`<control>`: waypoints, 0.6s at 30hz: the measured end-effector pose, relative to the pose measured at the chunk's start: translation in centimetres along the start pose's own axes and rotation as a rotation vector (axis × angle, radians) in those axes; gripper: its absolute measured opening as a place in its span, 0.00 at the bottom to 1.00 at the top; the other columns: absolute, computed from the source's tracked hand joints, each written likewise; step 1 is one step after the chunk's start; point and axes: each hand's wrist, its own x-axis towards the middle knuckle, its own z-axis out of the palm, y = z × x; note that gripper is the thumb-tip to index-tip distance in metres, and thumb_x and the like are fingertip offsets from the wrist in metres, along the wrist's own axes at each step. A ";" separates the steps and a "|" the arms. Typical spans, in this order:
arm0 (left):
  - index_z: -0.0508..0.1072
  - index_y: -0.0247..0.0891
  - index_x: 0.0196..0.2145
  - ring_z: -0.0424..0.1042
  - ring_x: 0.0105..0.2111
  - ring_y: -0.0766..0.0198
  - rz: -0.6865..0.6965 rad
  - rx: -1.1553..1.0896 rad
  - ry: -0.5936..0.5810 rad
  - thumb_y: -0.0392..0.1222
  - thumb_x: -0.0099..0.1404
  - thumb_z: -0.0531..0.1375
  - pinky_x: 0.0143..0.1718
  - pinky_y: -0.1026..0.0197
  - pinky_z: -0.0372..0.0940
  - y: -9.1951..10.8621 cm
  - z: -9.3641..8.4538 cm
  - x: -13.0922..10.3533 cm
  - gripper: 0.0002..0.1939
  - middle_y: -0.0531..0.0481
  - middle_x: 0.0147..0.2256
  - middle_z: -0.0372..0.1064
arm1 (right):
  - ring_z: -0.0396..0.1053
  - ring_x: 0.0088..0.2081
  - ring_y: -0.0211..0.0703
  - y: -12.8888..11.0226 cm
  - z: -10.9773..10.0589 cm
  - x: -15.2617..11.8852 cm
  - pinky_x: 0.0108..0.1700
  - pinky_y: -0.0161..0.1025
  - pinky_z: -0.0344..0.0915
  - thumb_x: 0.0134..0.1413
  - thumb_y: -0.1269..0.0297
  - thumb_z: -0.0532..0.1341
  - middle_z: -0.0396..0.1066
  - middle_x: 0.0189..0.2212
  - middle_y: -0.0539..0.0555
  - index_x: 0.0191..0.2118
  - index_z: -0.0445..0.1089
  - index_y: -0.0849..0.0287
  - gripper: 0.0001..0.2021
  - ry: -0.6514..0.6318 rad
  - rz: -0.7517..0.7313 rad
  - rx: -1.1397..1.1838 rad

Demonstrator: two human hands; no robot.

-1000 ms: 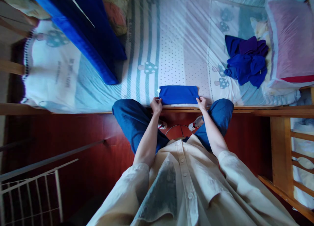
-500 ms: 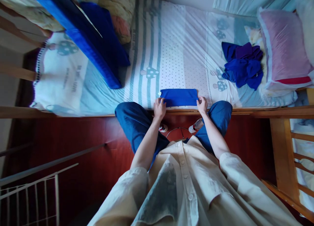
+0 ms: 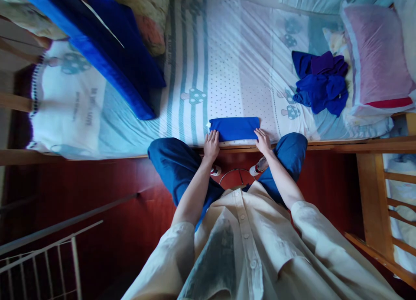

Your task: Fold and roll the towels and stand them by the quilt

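Note:
A blue cloth (image 3: pixel 234 128), folded into a flat rectangle with a small white tag at its left end, lies on the bed's near edge. My left hand (image 3: pixel 212 145) rests with its fingers stretched out at the cloth's lower left corner. At the lower right corner, the extended fingers of my right hand (image 3: pixel 262 140) touch the cloth. Neither hand grips it. A crumpled pile of blue and purple cloth (image 3: pixel 321 85) lies on the right side of the bed.
A large blue fabric item (image 3: pixel 113 66) lies slanted across the bed's left part. At the right is a pink pillow (image 3: pixel 378 53). The patterned bed sheet (image 3: pixel 224 66) spans the bed above a wooden edge. A metal rack (image 3: pixel 52 248) stands at lower left.
My fingers have straightened and now lie flatter at the cloth's lower corners. My right hand has shifted slightly left. The view has shifted a little.

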 end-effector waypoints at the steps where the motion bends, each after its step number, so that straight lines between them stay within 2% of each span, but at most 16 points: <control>1: 0.59 0.26 0.70 0.49 0.73 0.50 0.000 0.005 0.000 0.26 0.64 0.47 0.74 0.41 0.44 -0.1 0.1 0.1 0.36 0.31 0.70 0.55 | 0.57 0.72 0.50 0.1 0.1 0.1 0.74 0.51 0.54 0.58 0.79 0.57 0.62 0.69 0.60 0.68 0.65 0.62 0.32 -0.005 0.001 0.001; 6: 0.59 0.29 0.70 0.50 0.73 0.52 0.020 0.027 -0.013 0.28 0.68 0.45 0.74 0.41 0.43 -0.7 0.1 0.5 0.33 0.32 0.70 0.56 | 0.56 0.72 0.47 1.1 0.6 1.1 0.74 0.51 0.53 0.58 0.82 0.53 0.63 0.69 0.60 0.68 0.66 0.63 0.32 -0.020 -0.011 -0.019; 11: 0.59 0.28 0.70 0.53 0.72 0.50 0.068 0.068 -0.057 0.28 0.69 0.45 0.74 0.39 0.43 -1.2 -0.3 0.9 0.33 0.30 0.69 0.57 | 0.60 0.70 0.48 2.2 0.6 2.2 0.74 0.53 0.52 0.62 0.78 0.54 0.66 0.67 0.59 0.67 0.68 0.56 0.29 -0.046 -0.004 0.003; 18: 0.66 0.27 0.66 0.63 0.67 0.45 0.077 0.092 -0.104 0.27 0.65 0.47 0.71 0.38 0.47 -0.9 -1.4 0.9 0.32 0.27 0.64 0.64 | 0.67 0.66 0.49 2.0 -0.2 2.0 0.72 0.47 0.60 0.59 0.79 0.55 0.71 0.62 0.60 0.62 0.74 0.59 0.27 -0.077 -0.004 0.005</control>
